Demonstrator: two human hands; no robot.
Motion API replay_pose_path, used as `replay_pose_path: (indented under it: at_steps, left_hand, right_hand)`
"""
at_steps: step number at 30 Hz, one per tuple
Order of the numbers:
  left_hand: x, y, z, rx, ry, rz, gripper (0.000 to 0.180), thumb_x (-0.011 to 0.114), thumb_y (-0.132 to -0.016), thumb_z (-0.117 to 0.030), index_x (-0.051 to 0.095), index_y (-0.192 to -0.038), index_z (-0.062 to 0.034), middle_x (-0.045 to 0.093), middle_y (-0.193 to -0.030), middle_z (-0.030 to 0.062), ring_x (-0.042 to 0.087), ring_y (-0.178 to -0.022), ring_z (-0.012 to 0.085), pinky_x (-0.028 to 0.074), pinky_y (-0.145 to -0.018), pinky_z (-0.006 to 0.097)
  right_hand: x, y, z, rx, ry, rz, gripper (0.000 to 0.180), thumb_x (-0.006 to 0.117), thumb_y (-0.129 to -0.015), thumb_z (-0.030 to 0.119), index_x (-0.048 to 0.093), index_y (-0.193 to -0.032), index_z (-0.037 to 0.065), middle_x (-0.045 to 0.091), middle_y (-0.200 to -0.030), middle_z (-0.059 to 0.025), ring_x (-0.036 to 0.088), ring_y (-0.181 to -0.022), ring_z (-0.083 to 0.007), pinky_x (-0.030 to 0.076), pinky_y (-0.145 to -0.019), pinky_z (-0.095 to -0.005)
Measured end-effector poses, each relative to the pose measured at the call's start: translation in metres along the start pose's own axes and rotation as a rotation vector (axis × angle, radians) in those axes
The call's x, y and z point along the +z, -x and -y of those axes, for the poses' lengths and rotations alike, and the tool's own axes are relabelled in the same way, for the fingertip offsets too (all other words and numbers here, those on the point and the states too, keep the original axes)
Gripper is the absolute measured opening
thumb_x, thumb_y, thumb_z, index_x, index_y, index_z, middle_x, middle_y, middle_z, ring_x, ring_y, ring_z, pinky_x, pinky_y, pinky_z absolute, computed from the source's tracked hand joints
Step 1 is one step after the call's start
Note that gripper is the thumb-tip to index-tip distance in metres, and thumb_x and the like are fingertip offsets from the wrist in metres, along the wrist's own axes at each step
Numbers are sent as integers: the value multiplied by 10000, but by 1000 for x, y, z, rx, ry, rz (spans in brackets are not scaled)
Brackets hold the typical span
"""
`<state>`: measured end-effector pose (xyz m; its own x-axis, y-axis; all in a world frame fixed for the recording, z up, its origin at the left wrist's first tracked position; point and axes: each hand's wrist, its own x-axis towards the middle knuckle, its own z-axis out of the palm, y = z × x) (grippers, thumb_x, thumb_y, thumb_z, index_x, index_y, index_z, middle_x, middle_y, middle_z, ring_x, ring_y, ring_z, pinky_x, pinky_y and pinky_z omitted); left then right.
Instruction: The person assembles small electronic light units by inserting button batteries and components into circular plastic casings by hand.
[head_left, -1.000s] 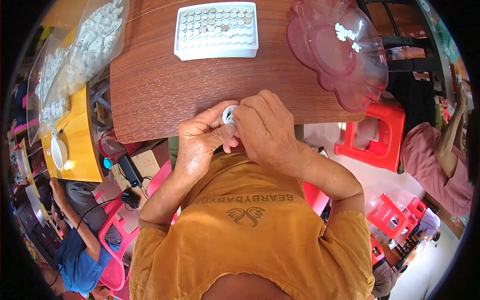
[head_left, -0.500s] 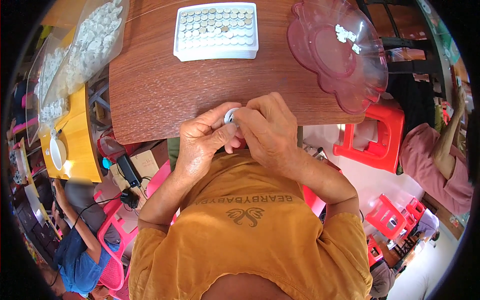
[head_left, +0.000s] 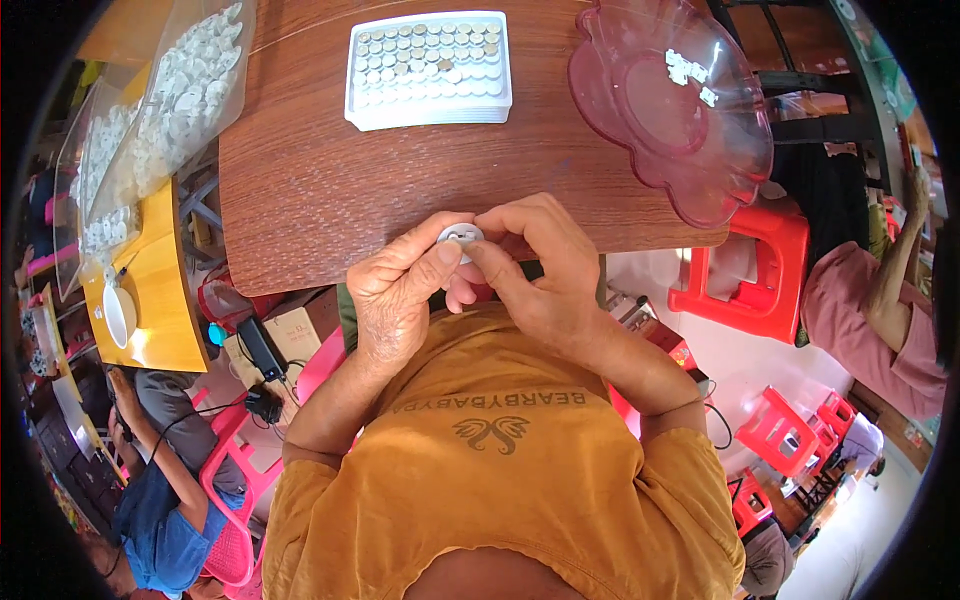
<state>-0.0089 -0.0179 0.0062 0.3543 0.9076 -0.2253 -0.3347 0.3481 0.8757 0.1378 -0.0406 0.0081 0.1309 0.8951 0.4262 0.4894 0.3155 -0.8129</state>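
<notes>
A small round white plastic piece (head_left: 461,231), with a recessed inner side facing up, is held between both hands just off the table's near edge. My left hand (head_left: 392,290) pinches it from the left, thumb on its lower rim and fingers behind. My right hand (head_left: 548,258) is closed on its right side, the thumb at the lower right rim. Ahead of the hands on the table stands a stack of white trays (head_left: 430,117); rows of small round metallic discs (head_left: 430,42) fill most pockets of the top one.
On the right of the brown table (head_left: 330,170) lies a translucent pink scalloped dish (head_left: 610,135) with several small white parts (head_left: 690,70). Clear bags of white pieces (head_left: 195,85) and a white bowl (head_left: 118,316) are at left. Red stools (head_left: 745,275) and other people sit around.
My right fingers have shifted off the piece's face toward its right rim, so more of its inside shows. Both hands have moved slightly left.
</notes>
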Motion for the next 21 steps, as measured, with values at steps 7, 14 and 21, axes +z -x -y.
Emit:
replay_pose_path:
  at_steps: [7, 14, 21]
  left_hand:
    - [3, 5, 6, 76, -7, -87, 245, 600, -869, -36, 604, -1081, 86, 638, -802, 105, 558, -585, 105, 461, -535, 201]
    - [2, -2, 4, 70, -36, -92, 244, 594, -869, -31, 602, -1087, 80, 640, -782, 98, 559, -582, 98, 469, -534, 202]
    - [-7, -5, -5, -12, -144, -76, 328, 571, -873, -22, 557, -1199, 16, 645, -813, 87, 563, -624, 80, 470, -545, 189]
  right_hand:
    - [7, 5, 1, 230, -311, 2, 146, 672, -707, -33, 583, -810, 21, 548, -713, -63, 518, -580, -147, 401, -478, -266]
    - [12, 5, 3, 449, -461, -4, 92, 639, -774, -32, 565, -812, 6, 565, -723, -32, 555, -620, -69, 442, -523, -217]
    - [13, -7, 4, 638, -672, 16, 70, 620, -826, 4, 558, -853, -17, 599, -763, -18, 555, -659, -49, 455, -562, -202]
